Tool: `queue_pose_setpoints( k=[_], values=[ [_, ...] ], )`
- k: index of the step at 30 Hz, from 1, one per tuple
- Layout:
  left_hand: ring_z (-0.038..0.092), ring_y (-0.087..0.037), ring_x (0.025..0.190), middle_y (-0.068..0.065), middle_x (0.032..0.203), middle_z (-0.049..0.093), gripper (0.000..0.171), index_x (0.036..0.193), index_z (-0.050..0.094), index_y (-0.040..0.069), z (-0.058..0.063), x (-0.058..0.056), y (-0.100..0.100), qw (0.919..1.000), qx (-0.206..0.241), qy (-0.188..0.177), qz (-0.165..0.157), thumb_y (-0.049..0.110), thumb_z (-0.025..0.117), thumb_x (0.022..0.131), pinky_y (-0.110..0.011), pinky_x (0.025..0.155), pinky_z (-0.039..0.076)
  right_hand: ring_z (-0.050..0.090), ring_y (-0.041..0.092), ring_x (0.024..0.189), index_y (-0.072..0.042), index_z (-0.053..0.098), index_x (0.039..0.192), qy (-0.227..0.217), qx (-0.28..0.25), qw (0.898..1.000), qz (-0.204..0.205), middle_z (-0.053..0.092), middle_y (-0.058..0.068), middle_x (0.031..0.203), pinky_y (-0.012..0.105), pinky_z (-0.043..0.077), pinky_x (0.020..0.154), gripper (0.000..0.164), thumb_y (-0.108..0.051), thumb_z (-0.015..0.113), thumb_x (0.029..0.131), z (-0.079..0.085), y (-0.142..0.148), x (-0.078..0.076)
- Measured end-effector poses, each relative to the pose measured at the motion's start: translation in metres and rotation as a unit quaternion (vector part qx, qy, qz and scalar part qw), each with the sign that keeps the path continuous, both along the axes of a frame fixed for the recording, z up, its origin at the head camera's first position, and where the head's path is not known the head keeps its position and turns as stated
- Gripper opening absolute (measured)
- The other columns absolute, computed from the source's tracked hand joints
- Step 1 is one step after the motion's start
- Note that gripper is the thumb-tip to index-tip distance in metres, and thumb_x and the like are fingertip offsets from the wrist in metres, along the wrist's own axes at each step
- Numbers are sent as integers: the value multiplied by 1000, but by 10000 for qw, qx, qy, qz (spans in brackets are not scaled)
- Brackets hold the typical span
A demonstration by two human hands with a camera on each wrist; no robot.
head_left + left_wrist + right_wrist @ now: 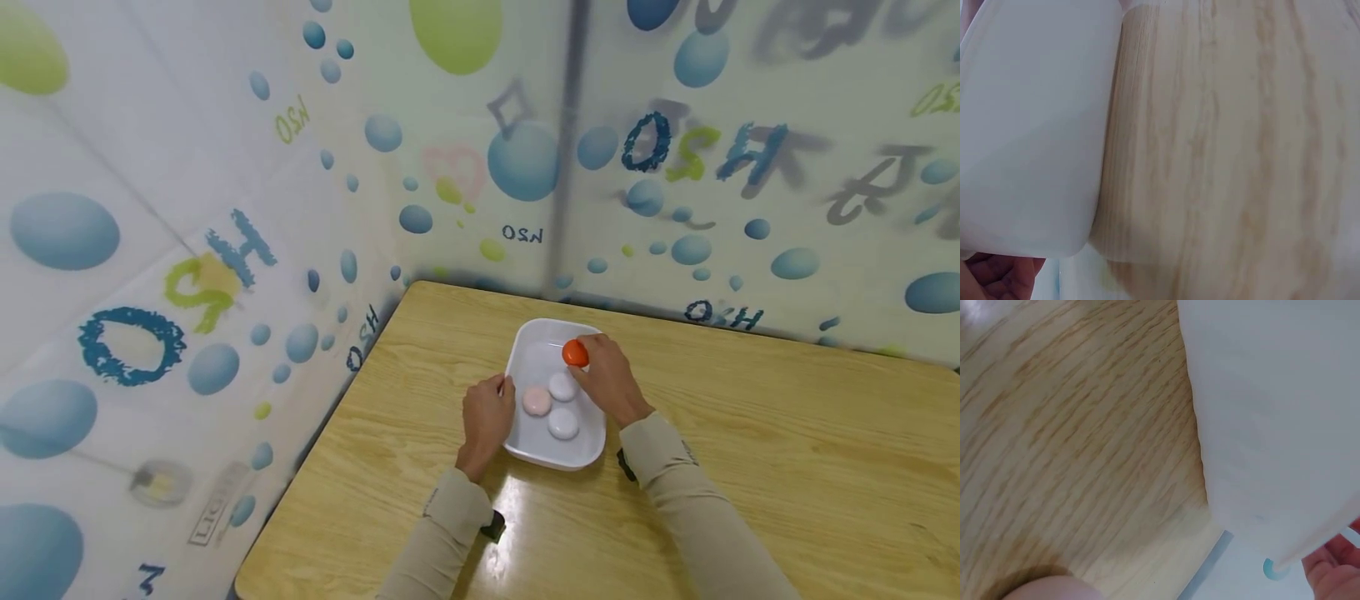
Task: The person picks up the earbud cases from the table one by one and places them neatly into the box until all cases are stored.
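Note:
A white rectangular tray (540,454) with rounded corners stands on the table. My left hand (487,415) grips its left rim, thumb on the inner side. Over the tray's far right part, my right hand (609,377) pinches a smooth, glossy orange-red round piece (575,353) between thumb and fingers. Inside lie a pale pink round piece (537,401) and two white ones, the nearer (562,423) and the farther (563,386), just below the right hand. The right wrist view shows only fingers (1335,569) past the tray's wall (1272,425); the orange-red piece is hidden there.
The tray rests on a light wooden table (750,433). A pale curtain (480,208) printed with blue and green dots hangs along the far edge, and a similar sheet (150,275) runs along the left side.

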State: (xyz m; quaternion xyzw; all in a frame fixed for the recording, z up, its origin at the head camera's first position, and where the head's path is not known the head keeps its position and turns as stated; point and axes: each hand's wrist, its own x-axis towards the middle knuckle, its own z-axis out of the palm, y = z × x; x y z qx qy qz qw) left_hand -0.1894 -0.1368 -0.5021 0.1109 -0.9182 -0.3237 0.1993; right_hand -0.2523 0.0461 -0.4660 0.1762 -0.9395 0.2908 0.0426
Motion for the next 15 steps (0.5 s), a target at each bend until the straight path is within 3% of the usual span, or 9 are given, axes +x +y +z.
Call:
queue_pose_setpoints(
  k=[6, 15],
  values=[
    [58, -16, 60, -6, 76, 68, 23, 90, 71, 11, 1, 1, 0, 10000, 63, -46, -36, 24, 52, 87, -32, 51, 45, 49, 32, 98, 2, 52, 117, 73, 7, 9999, 141, 51, 19, 112, 43, 41, 88, 46, -13, 69, 77, -2, -2, -2],
    [57, -16, 58, -5, 74, 67, 23, 89, 72, 12, 0, 1, -1, 9999, 25, 72, -75, 23, 53, 87, -32, 50, 45, 49, 32, 98, 2, 52, 116, 72, 108, 9997, 194, 50, 20, 113, 43, 41, 88, 44, -13, 68, 78, -5, -6, -6]
  ],
)
